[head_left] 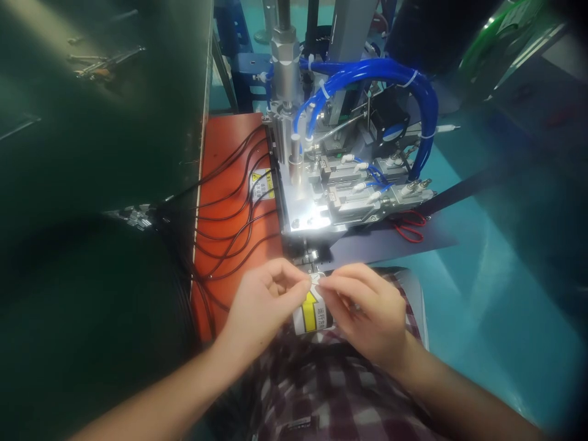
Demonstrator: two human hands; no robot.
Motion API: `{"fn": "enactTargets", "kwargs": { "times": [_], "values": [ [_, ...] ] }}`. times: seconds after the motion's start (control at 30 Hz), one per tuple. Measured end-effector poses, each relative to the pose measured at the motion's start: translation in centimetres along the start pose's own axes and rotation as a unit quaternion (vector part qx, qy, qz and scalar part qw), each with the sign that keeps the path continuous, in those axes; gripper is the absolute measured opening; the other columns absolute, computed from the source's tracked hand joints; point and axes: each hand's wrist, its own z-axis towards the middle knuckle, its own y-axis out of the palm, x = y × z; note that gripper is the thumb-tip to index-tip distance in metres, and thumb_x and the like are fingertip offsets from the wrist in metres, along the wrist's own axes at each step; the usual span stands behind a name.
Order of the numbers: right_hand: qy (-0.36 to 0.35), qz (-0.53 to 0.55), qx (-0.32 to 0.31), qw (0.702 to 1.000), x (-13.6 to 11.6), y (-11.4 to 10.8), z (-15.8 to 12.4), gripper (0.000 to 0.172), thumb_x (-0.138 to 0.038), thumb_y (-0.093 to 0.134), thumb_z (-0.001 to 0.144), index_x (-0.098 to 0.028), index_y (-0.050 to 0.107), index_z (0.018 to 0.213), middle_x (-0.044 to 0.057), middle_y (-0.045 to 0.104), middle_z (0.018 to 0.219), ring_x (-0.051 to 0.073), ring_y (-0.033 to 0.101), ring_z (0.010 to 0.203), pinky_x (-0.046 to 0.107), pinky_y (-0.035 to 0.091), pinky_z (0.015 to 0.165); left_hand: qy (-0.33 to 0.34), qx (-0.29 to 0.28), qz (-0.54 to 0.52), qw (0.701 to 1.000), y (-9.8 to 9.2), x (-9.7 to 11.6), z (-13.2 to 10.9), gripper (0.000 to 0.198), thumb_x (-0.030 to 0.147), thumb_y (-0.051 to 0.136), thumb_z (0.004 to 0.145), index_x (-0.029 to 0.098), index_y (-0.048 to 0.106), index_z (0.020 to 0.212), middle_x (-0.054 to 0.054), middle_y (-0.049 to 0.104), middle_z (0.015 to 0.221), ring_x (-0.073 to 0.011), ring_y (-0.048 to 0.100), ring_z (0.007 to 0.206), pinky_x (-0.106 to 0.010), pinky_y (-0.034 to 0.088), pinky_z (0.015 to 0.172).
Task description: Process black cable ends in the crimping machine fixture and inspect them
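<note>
My left hand (261,303) and my right hand (367,312) meet fingertip to fingertip just below the front edge of a small metal machine (321,202). Both hands are pinched closed around a tiny pale part (316,280) that is too small to name. Under my fingers lies a white label with a yellow arrow (310,312). Several black cables (229,208) run over an orange plate (225,159) to the left of the machine. My lap in checked cloth (321,380) lies below my hands.
Blue air hoses (390,73) arch over the machine, with a steel cylinder (285,61) standing at its back. A dark green cabinet wall (92,153) fills the left. Red-handled scissors (408,228) lie at the machine's right. The teal floor (482,275) is to the right.
</note>
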Motion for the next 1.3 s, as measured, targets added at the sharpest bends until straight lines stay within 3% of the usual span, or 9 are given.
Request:
{"fn": "enactTargets", "kwargs": {
  "times": [0.3,0.57,0.87,1.17,1.3],
  "values": [
    [0.027,0.011,-0.003,1.0,-0.1,0.1,0.1,0.014,-0.009,0.061,0.083,-0.019,0.066,0.091,0.003,0.067,0.075,0.012,0.059,0.061,0.024,0.05,0.056,0.0,-0.005,-0.007,1.0,0.0,0.2,0.0,0.014,0.028,0.069,0.075,0.016,0.063,0.073,0.004,0.052,0.055,-0.0041,0.041,0.045,-0.014,0.032,0.041],
    [-0.022,-0.035,-0.006,0.999,0.4,0.2,-0.5,0.014,-0.008,0.062,0.083,-0.019,0.067,0.09,0.004,0.068,0.075,0.013,0.062,0.065,0.027,0.05,0.059,0.005,-0.003,0.01,1.0,0.0,0.0,0.0,0.015,0.03,0.067,0.077,0.016,0.062,0.073,0.007,0.044,0.049,-0.0037,0.036,0.043,-0.014,0.031,0.04],
    [-0.005,-0.011,0.003,1.0,0.2,0.3,-0.2,0.016,-0.008,0.062,0.083,-0.02,0.068,0.093,0.004,0.069,0.076,0.013,0.063,0.065,0.026,0.05,0.057,-0.002,0.0,0.0,1.0,0.1,0.4,-0.1,0.015,0.03,0.069,0.074,0.016,0.062,0.072,0.007,0.043,0.048,-0.0044,0.035,0.041,-0.015,0.029,0.039],
    [-0.042,-0.091,-0.009,0.995,0.8,0.2,-1.2,0.017,-0.009,0.063,0.081,-0.022,0.071,0.089,0.002,0.07,0.076,0.013,0.063,0.067,0.026,0.05,0.063,0.012,0.009,0.024,1.0,-0.1,0.1,-0.1,0.016,0.033,0.068,0.076,0.018,0.064,0.073,0.008,0.042,0.046,-0.0051,0.034,0.039,-0.017,0.029,0.04],
    [-0.029,-0.052,-0.005,0.998,0.8,0.1,-1.0,0.018,-0.007,0.064,0.081,-0.021,0.07,0.09,0.003,0.069,0.077,0.014,0.063,0.068,0.027,0.051,0.064,0.004,0.002,0.015,1.0,-0.1,0.1,0.0,0.016,0.032,0.068,0.076,0.017,0.063,0.073,0.008,0.045,0.048,-0.0043,0.034,0.04,-0.016,0.029,0.04]
  ]
}}
